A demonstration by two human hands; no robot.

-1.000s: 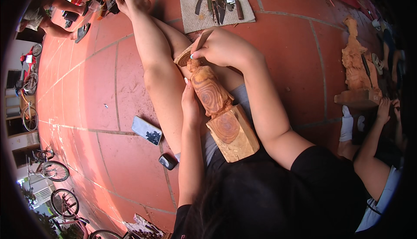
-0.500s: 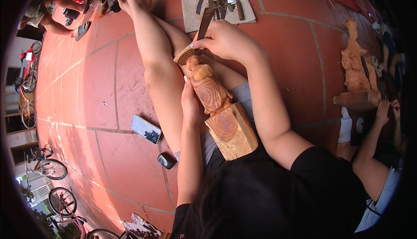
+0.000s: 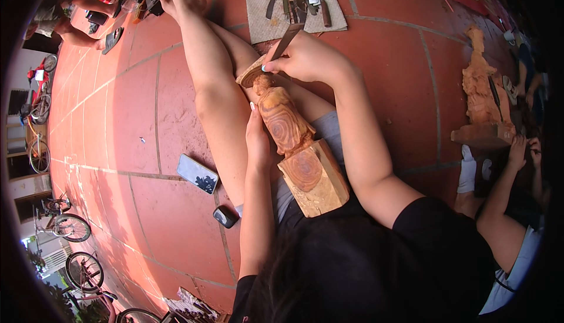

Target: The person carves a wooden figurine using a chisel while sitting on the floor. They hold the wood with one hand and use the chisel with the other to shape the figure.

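A carved wooden figure with ringed grain lies slanting across my lap, its square uncut base toward my body. Along the figure's left side, my left hand is closed around it, the thumb near the shoulder. My right hand pinches a flat, dark carving tool by the figure's head. The tool's upper end sticks up past my fingers, and its working tip is hidden by the hand. A broad disc-like piece of wood flares behind the head.
Beyond my legs, a pale mat carries several carving tools. On the tiled floor at left lie a phone and a small black case. Another wooden carving stands at right, near another person's hands. Bicycles line the far left.
The flat tool has tilted further right and its upper end has dropped, with my right hand shifting slightly down and right. My left hand and the figure stay nearly still.
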